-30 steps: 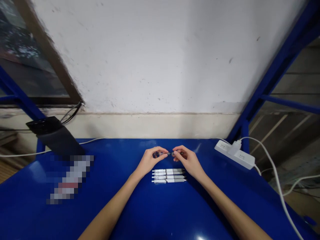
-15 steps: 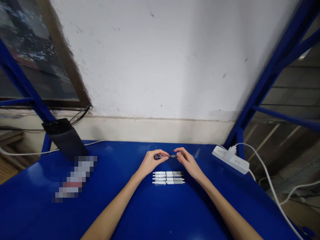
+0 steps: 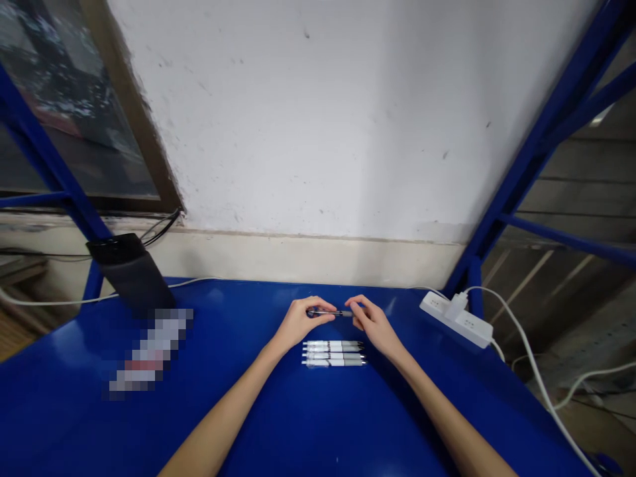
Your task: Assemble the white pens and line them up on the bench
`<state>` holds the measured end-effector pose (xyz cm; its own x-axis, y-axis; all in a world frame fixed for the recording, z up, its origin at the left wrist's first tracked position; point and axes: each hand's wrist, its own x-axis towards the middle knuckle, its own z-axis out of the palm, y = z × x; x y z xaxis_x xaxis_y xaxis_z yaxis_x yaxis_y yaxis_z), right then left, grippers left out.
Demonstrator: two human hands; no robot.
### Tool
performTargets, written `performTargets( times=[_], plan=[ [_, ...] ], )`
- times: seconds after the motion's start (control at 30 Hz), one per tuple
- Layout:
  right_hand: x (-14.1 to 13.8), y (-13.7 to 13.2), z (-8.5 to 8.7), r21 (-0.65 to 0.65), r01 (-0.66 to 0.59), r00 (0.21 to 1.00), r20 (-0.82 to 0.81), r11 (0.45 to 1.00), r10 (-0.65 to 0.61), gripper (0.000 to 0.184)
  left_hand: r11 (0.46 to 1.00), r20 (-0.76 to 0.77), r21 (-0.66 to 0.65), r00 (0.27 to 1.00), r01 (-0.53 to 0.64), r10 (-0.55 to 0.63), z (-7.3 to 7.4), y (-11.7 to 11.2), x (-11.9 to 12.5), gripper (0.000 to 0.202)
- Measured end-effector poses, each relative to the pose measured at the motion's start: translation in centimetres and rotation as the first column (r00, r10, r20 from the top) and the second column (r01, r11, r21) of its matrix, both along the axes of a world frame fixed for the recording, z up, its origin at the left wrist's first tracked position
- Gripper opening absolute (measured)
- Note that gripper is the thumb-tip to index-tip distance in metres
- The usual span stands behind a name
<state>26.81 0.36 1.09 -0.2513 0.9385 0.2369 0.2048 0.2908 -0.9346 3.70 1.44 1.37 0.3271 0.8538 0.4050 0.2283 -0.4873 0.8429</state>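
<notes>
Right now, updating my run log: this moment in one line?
left hand: grips pen | right hand: grips same pen | white pens: rowed on table

No text is legible on the white pens [image 3: 332, 354], the power strip [image 3: 457, 319] or elsewhere.

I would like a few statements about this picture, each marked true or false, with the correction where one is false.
1. The left hand and the right hand hold one thin dark pen between their fingertips. True.
2. The white plastic pens lie scattered across the table. False: they lie side by side in a neat row on the glossy blue table, just nearer than the hands.
3. A white power strip with a white plug in it sits at the table's far right corner. True.
4. The black pouch stands beside the power strip. False: it stands at the far left corner.
</notes>
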Motion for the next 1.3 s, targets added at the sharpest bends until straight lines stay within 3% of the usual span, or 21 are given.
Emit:
performTargets(
  times=[0.13,0.33,0.43,0.53,0.67,0.8,0.93,1.03,1.13,1.3],
  plan=[
    [-0.2,-0.2,0.3,0.068,0.004,1.0,-0.004,0.998,-0.004,0.036,0.999,0.039,-0.035,0.999,0.019,-0.018,-0.2,0.0,0.1,0.018],
    [-0.6,0.3,-0.7,-0.147,-0.02,0.992,-0.125,0.989,0.002,0.046,0.988,-0.07,0.152,0.998,0.003,0.007,0.4,-0.4,0.2,0.017],
    [-0.6,0.2,-0.8,-0.065,0.008,0.999,-0.052,0.998,-0.012,0.044,0.985,-0.079,0.174,0.997,-0.004,0.018,0.7,-0.5,0.1,0.016],
    [-0.7,-0.1,-0.5,0.01,0.017,1.0,-0.014,1.0,-0.017,0.041,0.99,-0.074,0.137,0.997,-0.01,0.021,0.9,-0.7,0.2,0.017],
    [-1.1,-0.4,-0.1,-0.091,0.005,0.997,-0.078,0.996,-0.012,0.049,0.997,-0.038,0.071,0.999,-0.008,0.011,1.3,-1.2,0.5,0.019],
    [-1.9,-0.9,0.0,-0.11,0.004,0.996,-0.092,0.994,-0.014,0.048,0.985,0.178,-0.167,0.984,0.042,-0.011,1.3,-1.0,0.6,0.045],
    [-2.9,-1.8,0.0,-0.04,-0.123,0.992,-0.023,0.992,0.122,0.04,0.969,0.322,-0.215,0.946,0.123,-0.048,1.0,-0.4,1.0,0.041],
    [-3.4,-2.2,0.1,0.054,-0.074,0.997,0.004,0.996,0.073,0.038,0.972,0.254,-0.164,0.959,0.167,-0.122,0.9,-0.5,1.3,0.035],
    [-3.7,-2.0,0.4,0.049,0.033,0.992,-0.121,0.998,-0.027,0.042,0.974,0.128,-0.141,0.979,0.178,-0.16,1.1,-1.2,1.5,0.033],
    [-3.7,-1.8,1.0,0.032,0.081,0.94,-0.335,0.996,-0.065,0.036,0.964,0.02,-0.17,0.979,0.204,-0.204,1.2,-1.9,1.5,0.035]
  ],
)
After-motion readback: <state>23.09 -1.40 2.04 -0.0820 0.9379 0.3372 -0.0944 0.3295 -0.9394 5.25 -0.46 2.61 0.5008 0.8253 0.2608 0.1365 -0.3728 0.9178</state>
